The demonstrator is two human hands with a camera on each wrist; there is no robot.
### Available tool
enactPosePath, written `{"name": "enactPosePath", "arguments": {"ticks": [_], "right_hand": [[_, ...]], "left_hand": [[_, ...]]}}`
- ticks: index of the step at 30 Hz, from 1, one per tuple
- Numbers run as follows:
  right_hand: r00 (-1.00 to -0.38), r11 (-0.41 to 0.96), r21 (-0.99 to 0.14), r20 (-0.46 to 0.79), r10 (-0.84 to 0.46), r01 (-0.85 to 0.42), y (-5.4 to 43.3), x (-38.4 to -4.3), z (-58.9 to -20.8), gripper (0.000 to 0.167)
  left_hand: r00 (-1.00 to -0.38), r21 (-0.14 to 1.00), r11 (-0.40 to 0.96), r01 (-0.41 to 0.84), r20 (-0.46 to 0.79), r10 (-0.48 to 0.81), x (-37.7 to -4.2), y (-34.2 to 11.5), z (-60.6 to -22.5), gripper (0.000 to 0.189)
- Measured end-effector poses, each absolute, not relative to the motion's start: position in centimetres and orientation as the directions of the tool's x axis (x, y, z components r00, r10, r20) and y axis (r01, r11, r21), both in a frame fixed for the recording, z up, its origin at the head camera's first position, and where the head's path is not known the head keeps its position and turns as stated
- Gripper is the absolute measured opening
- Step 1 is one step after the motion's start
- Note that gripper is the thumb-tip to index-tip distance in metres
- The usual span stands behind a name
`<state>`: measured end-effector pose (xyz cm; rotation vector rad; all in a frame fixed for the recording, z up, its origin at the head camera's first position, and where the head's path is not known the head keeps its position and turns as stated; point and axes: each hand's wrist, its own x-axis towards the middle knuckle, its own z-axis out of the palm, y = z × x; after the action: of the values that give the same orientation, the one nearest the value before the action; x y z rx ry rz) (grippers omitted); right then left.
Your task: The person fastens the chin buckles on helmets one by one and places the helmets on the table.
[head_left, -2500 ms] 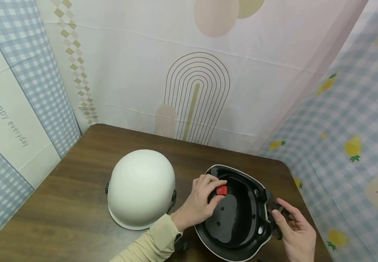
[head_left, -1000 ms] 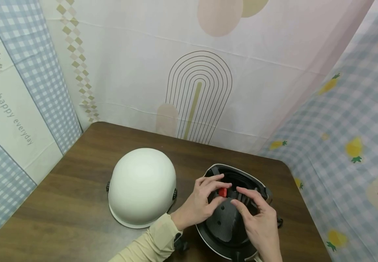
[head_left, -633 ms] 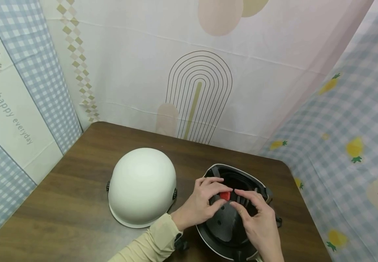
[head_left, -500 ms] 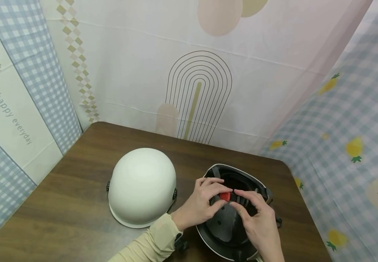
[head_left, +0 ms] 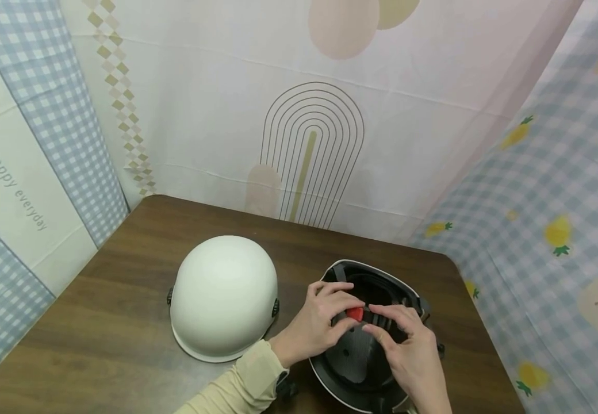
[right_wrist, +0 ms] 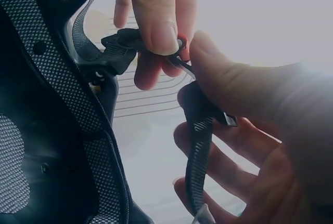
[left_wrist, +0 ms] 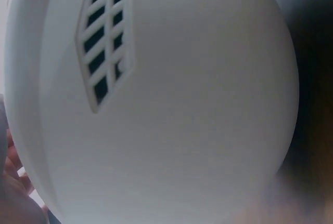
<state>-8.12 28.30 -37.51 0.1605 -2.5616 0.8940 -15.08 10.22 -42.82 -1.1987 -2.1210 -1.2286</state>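
An upturned helmet [head_left: 353, 368] with a black mesh lining [right_wrist: 31, 146] lies at the table's front right. Over its opening my left hand [head_left: 341, 312] pinches the red buckle [head_left: 354, 313] of the chin strap. My right hand [head_left: 380, 322] pinches the other strap end [right_wrist: 195, 146] and holds it against that buckle. In the right wrist view the left hand's fingers [right_wrist: 156, 21] pinch the black clasp [right_wrist: 122, 42] and my right thumb [right_wrist: 239, 86] meets them. Whether the two halves are latched is hidden by the fingers.
A second white helmet [head_left: 223, 296] sits dome up on the brown table [head_left: 97, 339], left of my hands; its vented shell [left_wrist: 166, 109] fills the left wrist view. Patterned cloth walls [head_left: 309, 144] close in the back and both sides.
My right hand left the upturned helmet's right rim and brought its strap end across to the red buckle. The left hand kept its pinch, and the fingertips now meet.
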Motion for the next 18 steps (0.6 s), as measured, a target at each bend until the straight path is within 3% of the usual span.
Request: {"name": "enactPosePath", "arguments": {"ticks": [18], "right_hand": [[-0.878,0.814,-0.520,0.478,0.028,-0.257,27.94,-8.25,-37.47,0.041]], "left_hand": [[-0.515,0.406,0.316,0.857,0.700,0.495,-14.88,10.37,-42.53,0.021]]}}
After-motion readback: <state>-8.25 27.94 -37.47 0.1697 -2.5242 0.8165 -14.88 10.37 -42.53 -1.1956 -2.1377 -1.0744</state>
